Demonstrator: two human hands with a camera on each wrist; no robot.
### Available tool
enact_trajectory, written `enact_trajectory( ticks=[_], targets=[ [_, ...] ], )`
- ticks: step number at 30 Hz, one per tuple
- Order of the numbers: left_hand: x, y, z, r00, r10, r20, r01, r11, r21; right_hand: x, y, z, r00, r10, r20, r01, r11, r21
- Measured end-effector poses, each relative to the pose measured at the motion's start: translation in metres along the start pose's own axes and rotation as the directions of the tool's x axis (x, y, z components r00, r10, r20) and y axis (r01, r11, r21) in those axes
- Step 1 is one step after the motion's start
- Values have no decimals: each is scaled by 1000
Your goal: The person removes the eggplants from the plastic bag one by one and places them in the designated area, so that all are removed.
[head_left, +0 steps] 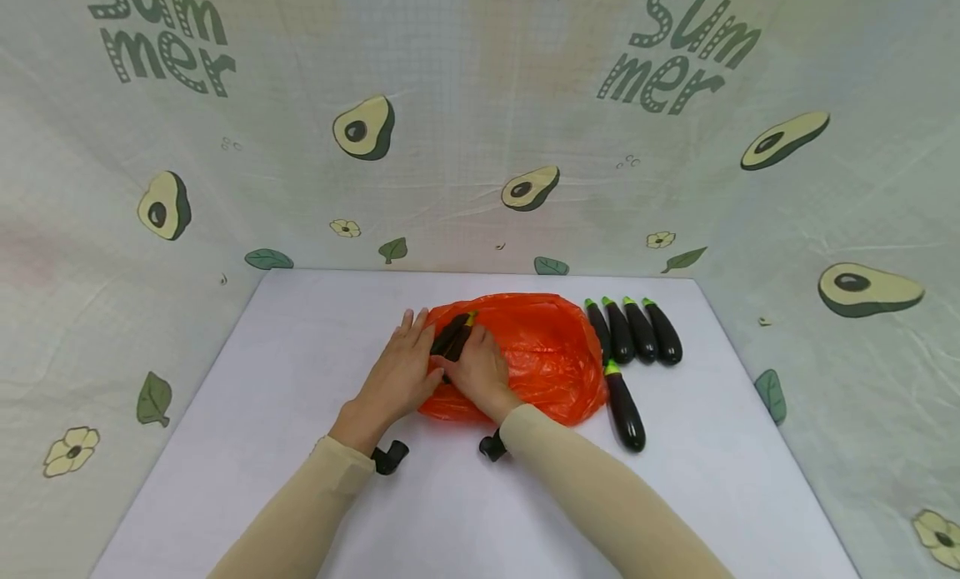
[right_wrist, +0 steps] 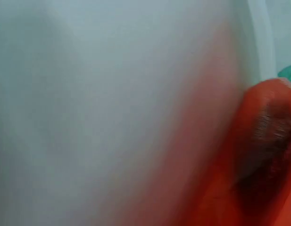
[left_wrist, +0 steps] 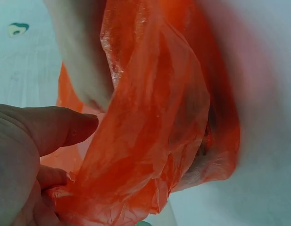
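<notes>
A red plastic bag (head_left: pixel 551 379) lies with its mouth open in the middle of the table. My right hand (head_left: pixel 478 366) reaches inside and grips a dark purple eggplant (head_left: pixel 462 339) with a green stem, at the bag's left side. Another eggplant (head_left: pixel 446 332) lies beside it there. My left hand (head_left: pixel 401 371) rests over the left rim, fingers straight and thumb apart from them. In the left wrist view the bag's red film (left_wrist: pixel 140 127) rises beside that thumb (left_wrist: pixel 65 126). Through the plastic (right_wrist: pixel 220 188), the right wrist view shows a dark shape.
Several eggplants (head_left: pixel 639 331) stand in a row right of the bag, stems away from me. One more eggplant (head_left: pixel 625 408) lies nearer, close to the bag's right edge. Black camera mounts (head_left: pixel 390 457) show at both wrists. A printed curtain (head_left: pixel 450 146) hangs behind the white table (head_left: pixel 315 354).
</notes>
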State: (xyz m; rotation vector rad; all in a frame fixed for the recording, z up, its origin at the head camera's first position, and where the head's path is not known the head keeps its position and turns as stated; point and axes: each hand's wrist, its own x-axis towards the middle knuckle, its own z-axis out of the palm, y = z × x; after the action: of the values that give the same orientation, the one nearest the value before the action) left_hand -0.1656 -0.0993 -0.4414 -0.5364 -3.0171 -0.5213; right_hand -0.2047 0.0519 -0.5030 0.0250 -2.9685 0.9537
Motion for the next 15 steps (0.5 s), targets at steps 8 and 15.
enact_trajectory(
  ticks=[8,15],
  targets=[
    [-3,-4,0,1000,-5,-12,5,1000,-10,0,17,-14,996,6,95,-16,995,97],
    [-3,-2,-1,1000,-23,7,23,1000,-17,3,31,-42,984,102,143,-127,976,177]
  ],
)
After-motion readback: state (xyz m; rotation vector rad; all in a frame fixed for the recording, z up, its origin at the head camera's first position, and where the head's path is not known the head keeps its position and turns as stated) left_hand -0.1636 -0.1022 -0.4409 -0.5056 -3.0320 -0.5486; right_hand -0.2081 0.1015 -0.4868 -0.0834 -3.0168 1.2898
